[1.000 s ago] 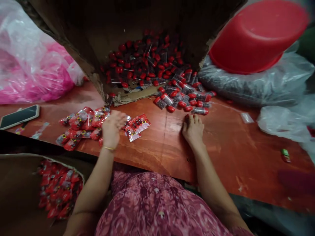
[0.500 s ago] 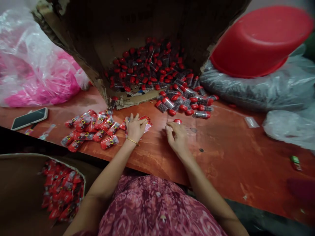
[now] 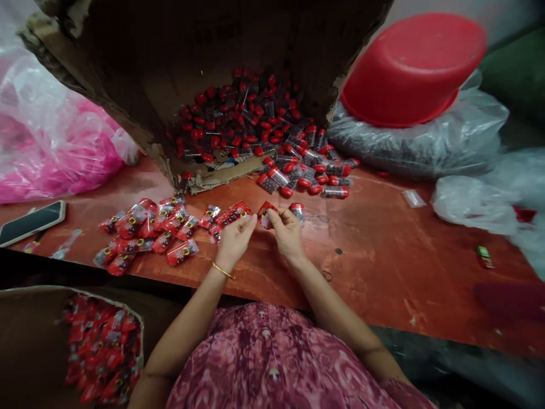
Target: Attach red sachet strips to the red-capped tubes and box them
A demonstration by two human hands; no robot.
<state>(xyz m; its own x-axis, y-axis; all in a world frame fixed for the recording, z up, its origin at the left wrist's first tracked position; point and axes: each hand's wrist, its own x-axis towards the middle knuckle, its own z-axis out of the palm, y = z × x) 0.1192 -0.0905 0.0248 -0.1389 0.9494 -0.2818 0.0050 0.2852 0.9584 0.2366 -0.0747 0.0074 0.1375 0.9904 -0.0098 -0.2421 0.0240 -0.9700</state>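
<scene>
My right hand (image 3: pixel 288 234) pinches a small red printed plastic wrapper (image 3: pixel 267 211) between thumb and fingers. At the wrapper's left edge, my left hand (image 3: pixel 237 240) is closed in a pinch, its fingertips on that edge. Just beyond my right fingers lies a clear bottle with a red cap (image 3: pixel 297 211). A stack of flat red wrappers (image 3: pixel 235 211) rests on the table behind my left hand. Farther left, several wrapped red packets (image 3: pixel 147 227) lie in a loose pile. What sits under my curled fingers is hidden.
A torn cardboard box (image 3: pixel 128 108) lies open at the back, red-capped bottles (image 3: pixel 242 122) spilling from it onto the table (image 3: pixel 383 250). A red tub (image 3: pixel 413 68) tops a plastic bag (image 3: pixel 409 147). Left are a phone (image 3: pixel 32 222) and a box of packets (image 3: pixel 104 352) below.
My left hand has come off the wrapper stack and closed. My right hand has moved left beside it, and a wrapper is now held between them. The view has shifted slightly.
</scene>
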